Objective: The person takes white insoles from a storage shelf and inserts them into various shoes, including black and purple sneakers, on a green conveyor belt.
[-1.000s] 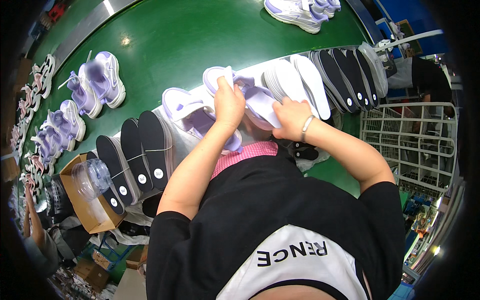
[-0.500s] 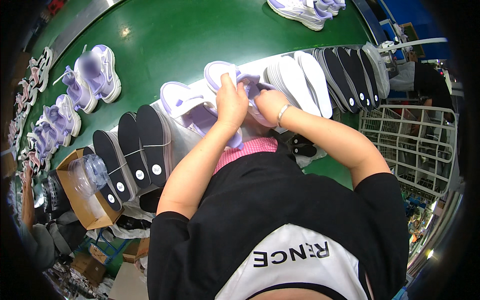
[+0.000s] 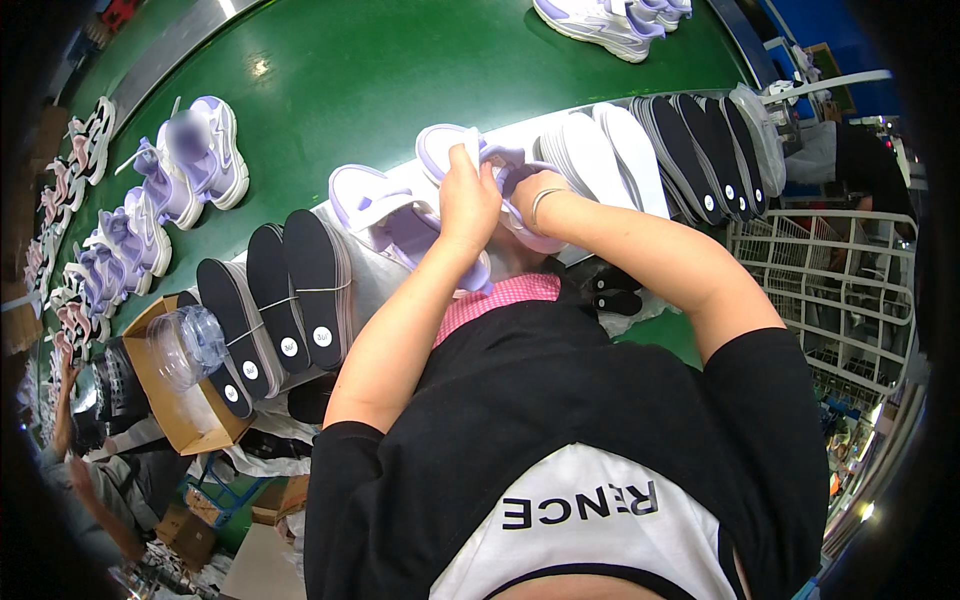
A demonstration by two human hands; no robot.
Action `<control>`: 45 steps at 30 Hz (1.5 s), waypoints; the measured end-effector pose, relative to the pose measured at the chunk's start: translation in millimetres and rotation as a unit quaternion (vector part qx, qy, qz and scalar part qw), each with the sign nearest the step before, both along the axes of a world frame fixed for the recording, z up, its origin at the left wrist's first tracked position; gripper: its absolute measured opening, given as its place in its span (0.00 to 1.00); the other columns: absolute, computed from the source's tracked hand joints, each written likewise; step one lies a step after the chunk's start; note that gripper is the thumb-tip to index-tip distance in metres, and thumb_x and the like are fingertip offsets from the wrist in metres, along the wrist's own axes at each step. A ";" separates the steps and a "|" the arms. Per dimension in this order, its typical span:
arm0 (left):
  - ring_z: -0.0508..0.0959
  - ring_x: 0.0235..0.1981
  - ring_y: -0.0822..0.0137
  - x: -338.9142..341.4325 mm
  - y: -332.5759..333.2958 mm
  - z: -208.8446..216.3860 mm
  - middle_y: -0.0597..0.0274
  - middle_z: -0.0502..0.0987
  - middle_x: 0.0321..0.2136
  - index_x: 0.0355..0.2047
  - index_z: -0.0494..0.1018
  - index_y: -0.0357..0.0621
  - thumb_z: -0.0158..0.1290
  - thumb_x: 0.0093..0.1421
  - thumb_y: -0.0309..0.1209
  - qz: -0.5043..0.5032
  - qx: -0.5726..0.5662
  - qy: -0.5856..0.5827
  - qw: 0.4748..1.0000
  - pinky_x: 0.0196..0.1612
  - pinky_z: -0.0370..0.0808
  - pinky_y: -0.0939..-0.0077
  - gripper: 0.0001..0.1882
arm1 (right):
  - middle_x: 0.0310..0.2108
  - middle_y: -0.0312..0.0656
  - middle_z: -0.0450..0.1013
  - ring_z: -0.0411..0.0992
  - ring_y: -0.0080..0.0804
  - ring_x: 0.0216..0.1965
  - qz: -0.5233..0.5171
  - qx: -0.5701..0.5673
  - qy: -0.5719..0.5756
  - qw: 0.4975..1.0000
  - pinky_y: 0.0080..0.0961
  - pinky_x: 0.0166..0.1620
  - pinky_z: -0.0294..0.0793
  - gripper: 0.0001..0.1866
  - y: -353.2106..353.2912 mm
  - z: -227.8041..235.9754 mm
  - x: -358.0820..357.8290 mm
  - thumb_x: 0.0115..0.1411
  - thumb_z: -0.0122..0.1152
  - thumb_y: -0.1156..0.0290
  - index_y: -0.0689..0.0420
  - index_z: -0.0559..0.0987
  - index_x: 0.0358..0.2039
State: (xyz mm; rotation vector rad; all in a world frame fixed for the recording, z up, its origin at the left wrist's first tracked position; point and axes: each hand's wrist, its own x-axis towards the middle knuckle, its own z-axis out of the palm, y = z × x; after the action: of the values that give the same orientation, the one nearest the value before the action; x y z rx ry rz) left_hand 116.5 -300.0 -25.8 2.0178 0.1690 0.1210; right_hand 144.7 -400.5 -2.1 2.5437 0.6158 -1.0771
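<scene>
A white and lilac sneaker [image 3: 436, 150] lies in front of me with its toe pointing away. My left hand [image 3: 470, 200] is closed on its upper near the tongue, thumb stretched along it. Into the shoe's opening reaches my right hand [image 3: 540, 203], a bracelet at its wrist; its fingers are hidden inside the shoe. Just left of my left hand sits the matching sneaker [image 3: 372, 200], partly covered by my forearm. To the right of my right hand are stacked white insoles [image 3: 580, 150].
Black insole stacks [image 3: 318, 285] tied with string stand at left, more black insoles [image 3: 695, 160] at right. A cardboard box [image 3: 180, 400] holds clear plastic pieces. Lilac sneakers [image 3: 205, 160] line the green table [image 3: 380, 70]. A white wire rack [image 3: 820, 290] stands right; another person [image 3: 100, 490] works left.
My right hand has gone deeper into the sneaker, hiding its fingers. My left hand keeps its hold. The whole view has shifted slightly, and the person at left has moved their arms.
</scene>
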 end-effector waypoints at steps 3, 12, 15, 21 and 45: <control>0.70 0.26 0.41 1.1 -0.9 -1.5 0.38 0.70 0.23 0.34 0.56 0.31 0.43 0.51 0.24 -0.005 0.009 -0.009 1.000 0.29 0.65 0.55 0.12 | 0.37 0.45 0.71 0.69 0.33 0.42 0.089 -0.043 0.066 0.993 0.25 0.41 0.67 0.15 -4.8 2.5 1.9 0.45 0.52 0.70 0.57 0.75 0.36; 0.70 0.26 0.42 1.3 -3.4 0.7 0.38 0.70 0.23 0.34 0.56 0.31 0.42 0.51 0.24 -0.012 0.028 -0.006 1.000 0.29 0.66 0.56 0.11 | 0.30 0.47 0.72 0.70 0.37 0.36 0.089 0.018 0.128 0.988 0.42 0.49 0.51 0.17 -35.6 23.8 -20.9 0.43 0.50 0.67 0.60 0.73 0.34; 0.70 0.27 0.42 -0.2 -2.3 11.0 0.37 0.69 0.24 0.35 0.56 0.31 0.43 0.51 0.25 -0.020 0.034 -0.003 0.999 0.30 0.66 0.57 0.13 | 0.31 0.45 0.73 0.70 0.36 0.37 0.135 -0.001 0.122 0.983 0.41 0.45 0.55 0.15 -38.0 20.1 -14.9 0.43 0.49 0.67 0.58 0.75 0.32; 0.71 0.28 0.52 -48.3 25.8 34.7 0.48 0.69 0.27 0.45 0.55 0.32 0.50 0.49 0.32 -0.021 0.134 -0.103 0.985 0.30 0.67 0.64 0.25 | 0.27 0.47 0.72 0.72 0.39 0.31 0.035 0.118 0.053 0.991 0.37 0.40 0.60 0.15 -41.6 23.0 -43.1 0.42 0.49 0.67 0.59 0.71 0.32; 0.72 0.34 0.64 128.4 62.3 199.9 0.52 0.72 0.34 0.44 0.63 0.36 0.50 0.53 0.31 -0.144 0.081 -0.292 0.942 0.35 0.71 0.75 0.19 | 0.37 0.46 0.67 0.64 0.41 0.41 -0.447 0.424 -0.298 0.729 0.29 0.44 0.64 0.14 -186.5 51.9 -212.2 0.51 0.49 0.66 0.61 0.70 0.35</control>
State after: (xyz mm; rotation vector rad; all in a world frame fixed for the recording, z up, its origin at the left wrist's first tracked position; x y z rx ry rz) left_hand 244.9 -237.7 174.1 2.0550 -0.5257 0.5506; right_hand -67.5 -587.1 49.8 3.8566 -0.5333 0.0523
